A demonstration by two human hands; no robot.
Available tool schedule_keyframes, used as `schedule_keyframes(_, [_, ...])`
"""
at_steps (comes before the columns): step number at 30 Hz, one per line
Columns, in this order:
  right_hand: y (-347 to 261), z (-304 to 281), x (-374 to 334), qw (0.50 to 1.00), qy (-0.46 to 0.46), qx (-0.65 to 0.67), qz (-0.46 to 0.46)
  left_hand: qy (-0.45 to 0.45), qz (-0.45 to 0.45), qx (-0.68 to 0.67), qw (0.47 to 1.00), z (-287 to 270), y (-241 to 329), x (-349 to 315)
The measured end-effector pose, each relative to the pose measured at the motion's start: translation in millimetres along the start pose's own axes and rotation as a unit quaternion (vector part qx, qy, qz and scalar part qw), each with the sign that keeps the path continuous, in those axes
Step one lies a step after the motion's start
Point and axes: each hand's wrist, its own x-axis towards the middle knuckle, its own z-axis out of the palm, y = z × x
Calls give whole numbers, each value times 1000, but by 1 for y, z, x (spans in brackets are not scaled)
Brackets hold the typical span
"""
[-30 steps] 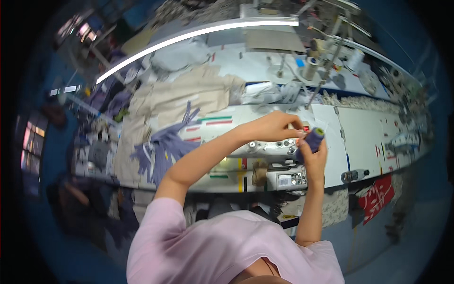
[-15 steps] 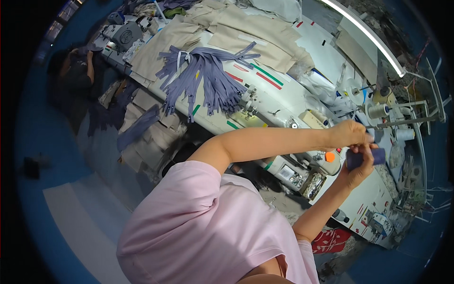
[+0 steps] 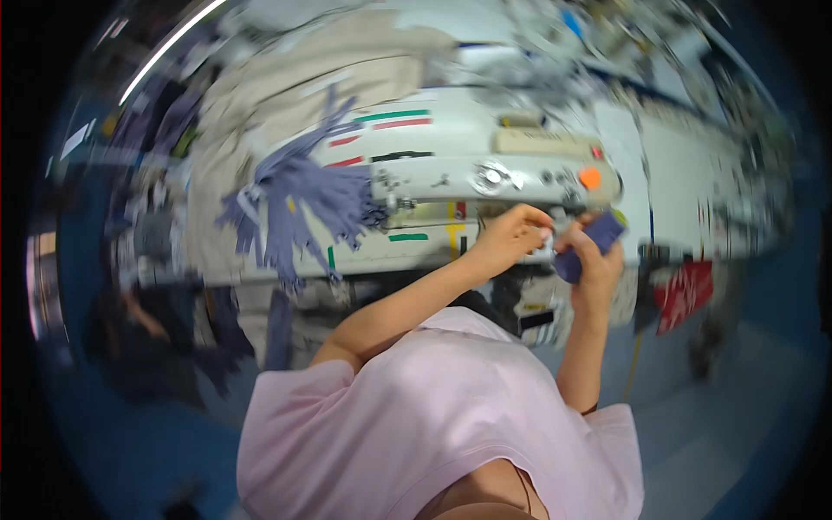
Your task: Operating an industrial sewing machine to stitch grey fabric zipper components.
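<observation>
- The right hand [image 3: 598,264] holds a purple thread spool [image 3: 607,228], fingers wrapped about its side; the grip looks meant to steady the spool while leaving both its ends uncovered.
- The spool is tilted, its yellow-green end toward the far right, its other end toward the near left. It is at the near right of the sewing machine [image 3: 529,176], on the person's side.
- The left hand [image 3: 510,241] is just left of the spool, fingers bent, thumb and forefinger narrowly set. Whether a thread is pinched there cannot be told; the blur hides it. The pose suits fine handling.
- Both hands are near each other before the body, presumably so that both can attend to the spool.
- Purple strips [image 3: 299,195] lie fanned to the left of the machine, gathered by a pale band [image 3: 249,208]; the band probably prevents scattering.
- Beige cloth [image 3: 295,100] is spread at the far left of the worktop [image 3: 672,178], apparently leaving the machine unobstructed.
- Red cloth [image 3: 685,295] hangs at the near right, well apart from the spool.
</observation>
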Motion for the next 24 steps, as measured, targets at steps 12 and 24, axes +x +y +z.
schedule_keyframes(12, [55,-17,-95,913,25,406,24,-114,251,362,891,29,42,-59])
schedule_keyframes(24, [27,-191,-194,948,-27,318,-26,-116,367,511,768,220,-36,-107])
